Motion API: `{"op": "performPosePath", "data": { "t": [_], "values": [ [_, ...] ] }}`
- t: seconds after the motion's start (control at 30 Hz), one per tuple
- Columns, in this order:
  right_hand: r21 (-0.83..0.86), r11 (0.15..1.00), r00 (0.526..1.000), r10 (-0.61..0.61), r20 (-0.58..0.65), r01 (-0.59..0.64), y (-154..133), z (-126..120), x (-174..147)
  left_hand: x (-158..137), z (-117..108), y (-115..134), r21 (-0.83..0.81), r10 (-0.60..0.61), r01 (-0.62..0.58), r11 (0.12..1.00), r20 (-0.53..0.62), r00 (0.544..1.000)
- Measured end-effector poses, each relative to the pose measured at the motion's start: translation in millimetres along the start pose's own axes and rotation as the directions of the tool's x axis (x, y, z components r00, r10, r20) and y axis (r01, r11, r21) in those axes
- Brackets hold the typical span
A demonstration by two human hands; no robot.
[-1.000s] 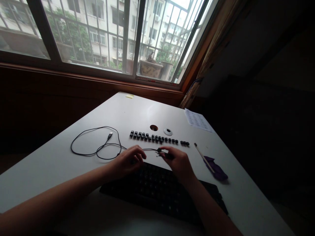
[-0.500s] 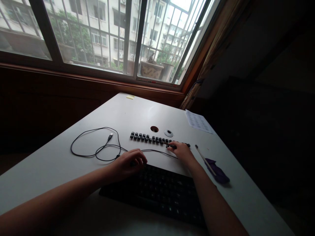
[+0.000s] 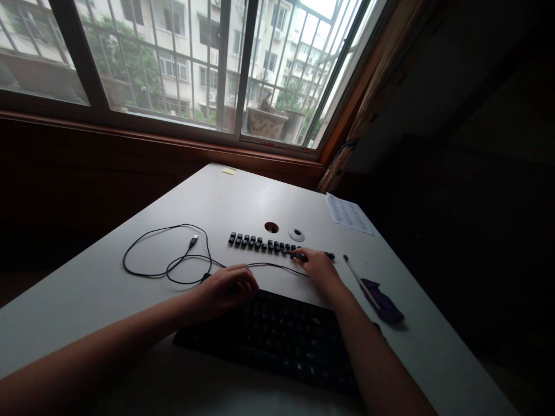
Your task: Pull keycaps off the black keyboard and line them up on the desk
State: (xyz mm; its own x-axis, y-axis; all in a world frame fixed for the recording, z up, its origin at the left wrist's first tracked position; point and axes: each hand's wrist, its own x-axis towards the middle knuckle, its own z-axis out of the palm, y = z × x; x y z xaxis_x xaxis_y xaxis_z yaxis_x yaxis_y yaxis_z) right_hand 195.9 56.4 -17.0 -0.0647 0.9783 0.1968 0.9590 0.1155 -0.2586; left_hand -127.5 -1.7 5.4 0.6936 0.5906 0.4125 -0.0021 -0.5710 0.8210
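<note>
Our right hand [image 3: 319,268] has moved to the keys [image 3: 252,244], gripping a dark tool [image 3: 300,256] whose slip could scatter them; left hand [image 3: 228,290] curled, grip hidden from us.

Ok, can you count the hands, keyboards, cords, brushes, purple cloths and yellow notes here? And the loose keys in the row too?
Hands: 2, left hand and right hand
Keyboard: 1
Cord: 1
Brush: 1
Purple cloth: 1
Yellow note: 1
Total: 7, without the loose keys; the right hand hides some, so I can't count those exactly.
</note>
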Motion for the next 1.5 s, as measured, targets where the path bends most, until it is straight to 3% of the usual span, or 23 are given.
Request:
{"op": "performPosePath", "data": {
  "t": [0.47, 0.8, 1.5],
  "values": [
    [-0.034, 0.999, 0.998, -0.042, -0.042, 0.041, -2.3, 2.3, -2.3, 0.2, -0.5, -2.7, 0.001, 0.0, 0.0, 1.0, 0.014, 1.0],
    [0.081, 0.993, 0.971, -0.069, -0.23, 0.09, 1.6, -1.1, -8.5, -0.8, -0.7, -2.0, -0.002, 0.005, -0.005, 1.0, 0.01, 1.0],
    [0.126, 0.986, 0.984, -0.091, -0.153, 0.11, 3.6, 8.9, -6.2, 0.5, -0.9, 1.4, 0.015, -0.009, 0.009, 1.0, 0.019, 1.0]
  ]
}}
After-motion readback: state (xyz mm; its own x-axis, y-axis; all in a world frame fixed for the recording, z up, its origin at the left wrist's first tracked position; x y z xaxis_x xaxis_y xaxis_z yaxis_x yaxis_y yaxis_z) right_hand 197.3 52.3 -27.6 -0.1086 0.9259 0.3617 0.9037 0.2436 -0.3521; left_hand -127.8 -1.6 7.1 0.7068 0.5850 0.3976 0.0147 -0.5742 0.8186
